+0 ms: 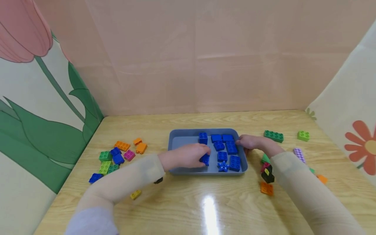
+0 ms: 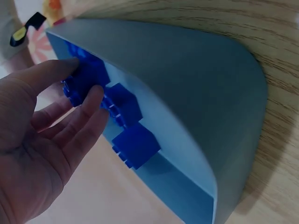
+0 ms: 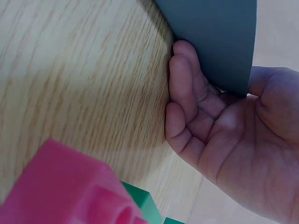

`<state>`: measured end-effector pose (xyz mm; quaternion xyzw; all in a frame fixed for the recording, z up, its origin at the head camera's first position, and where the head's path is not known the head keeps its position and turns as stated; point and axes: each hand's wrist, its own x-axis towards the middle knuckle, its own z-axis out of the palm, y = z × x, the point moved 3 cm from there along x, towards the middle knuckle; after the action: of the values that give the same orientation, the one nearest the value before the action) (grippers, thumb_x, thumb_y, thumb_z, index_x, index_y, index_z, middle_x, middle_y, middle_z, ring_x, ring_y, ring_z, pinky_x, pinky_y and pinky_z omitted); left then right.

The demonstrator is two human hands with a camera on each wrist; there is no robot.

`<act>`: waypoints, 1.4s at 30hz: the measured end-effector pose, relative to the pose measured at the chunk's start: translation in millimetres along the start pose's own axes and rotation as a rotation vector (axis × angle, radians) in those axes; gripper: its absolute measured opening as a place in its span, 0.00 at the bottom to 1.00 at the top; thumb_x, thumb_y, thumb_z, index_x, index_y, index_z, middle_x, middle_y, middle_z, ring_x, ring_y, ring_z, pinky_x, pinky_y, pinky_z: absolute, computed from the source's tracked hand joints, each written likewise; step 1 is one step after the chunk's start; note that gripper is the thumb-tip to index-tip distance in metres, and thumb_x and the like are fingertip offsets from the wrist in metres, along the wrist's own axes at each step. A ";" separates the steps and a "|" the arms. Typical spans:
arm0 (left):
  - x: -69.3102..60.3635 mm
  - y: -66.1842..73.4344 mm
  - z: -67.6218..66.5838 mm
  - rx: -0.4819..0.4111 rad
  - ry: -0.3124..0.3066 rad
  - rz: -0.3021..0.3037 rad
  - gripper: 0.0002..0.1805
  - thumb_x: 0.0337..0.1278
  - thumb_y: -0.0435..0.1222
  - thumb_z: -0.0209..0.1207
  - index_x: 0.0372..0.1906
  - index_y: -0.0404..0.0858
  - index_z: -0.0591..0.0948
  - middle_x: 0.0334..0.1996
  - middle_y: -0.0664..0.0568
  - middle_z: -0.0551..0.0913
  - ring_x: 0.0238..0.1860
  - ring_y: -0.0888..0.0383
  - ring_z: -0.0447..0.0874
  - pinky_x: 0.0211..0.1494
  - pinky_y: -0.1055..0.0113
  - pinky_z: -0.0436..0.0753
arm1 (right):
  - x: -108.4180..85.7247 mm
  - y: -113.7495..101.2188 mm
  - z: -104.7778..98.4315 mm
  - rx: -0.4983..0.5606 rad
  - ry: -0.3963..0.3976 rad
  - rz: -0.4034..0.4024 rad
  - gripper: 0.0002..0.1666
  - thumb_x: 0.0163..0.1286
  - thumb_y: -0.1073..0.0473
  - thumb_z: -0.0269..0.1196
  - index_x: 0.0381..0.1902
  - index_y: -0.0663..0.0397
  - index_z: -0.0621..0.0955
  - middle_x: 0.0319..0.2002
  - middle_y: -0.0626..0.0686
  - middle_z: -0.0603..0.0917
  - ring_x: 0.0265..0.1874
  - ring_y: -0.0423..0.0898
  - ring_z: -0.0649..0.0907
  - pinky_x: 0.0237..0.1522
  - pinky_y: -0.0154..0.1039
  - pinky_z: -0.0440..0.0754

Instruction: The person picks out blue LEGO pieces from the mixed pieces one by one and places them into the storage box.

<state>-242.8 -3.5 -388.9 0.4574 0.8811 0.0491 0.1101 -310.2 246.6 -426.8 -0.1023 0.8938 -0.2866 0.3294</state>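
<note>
A grey-blue tray (image 1: 188, 173) stands on the wooden table, with several blue bricks (image 1: 231, 148) and a blue star-shaped piece (image 1: 223, 166) in its right part. My left hand (image 1: 189, 156) reaches over the tray and pinches a blue brick (image 1: 205, 159) between thumb and fingers. The left wrist view shows this held brick (image 2: 86, 79) above the tray, close to other blue bricks (image 2: 136, 144). At the tray's right end, my right hand (image 1: 249, 142) grips the wall. In the right wrist view its fingers (image 3: 182, 84) lie curled outside the wall, and the thumb goes behind the rim.
Left of the tray lie orange bricks (image 1: 121, 146), a pink brick (image 1: 129, 155), green bricks (image 1: 104, 156), blue pieces (image 1: 118, 159) and a yellow brick (image 1: 135, 195). To the right are a dark green brick (image 1: 274, 136), a lime brick (image 1: 303, 135), a purple brick (image 1: 299, 155) and an orange brick (image 1: 266, 188).
</note>
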 end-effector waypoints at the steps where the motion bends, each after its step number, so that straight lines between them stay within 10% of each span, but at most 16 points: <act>1: 2.1 -0.2 1.0 0.004 -0.004 0.003 0.22 0.59 0.41 0.66 0.56 0.38 0.77 0.52 0.51 0.80 0.52 0.59 0.79 0.55 0.69 0.76 | 0.1 0.2 0.0 0.000 -0.001 0.000 0.17 0.77 0.60 0.42 0.46 0.72 0.71 0.28 0.55 0.79 0.27 0.49 0.81 0.38 0.47 0.81; 42: 20.1 2.3 16.3 0.116 -0.086 0.048 0.19 0.58 0.42 0.66 0.54 0.42 0.80 0.46 0.55 0.83 0.47 0.63 0.80 0.49 0.72 0.78 | 1.9 2.2 -1.0 0.004 -0.024 0.000 0.21 0.78 0.59 0.41 0.51 0.75 0.71 0.29 0.54 0.81 0.27 0.47 0.80 0.36 0.45 0.79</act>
<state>-248.3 14.0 -407.3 0.4858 0.8656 -0.0193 0.1201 -312.3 248.1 -428.4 -0.1052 0.8893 -0.2870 0.3402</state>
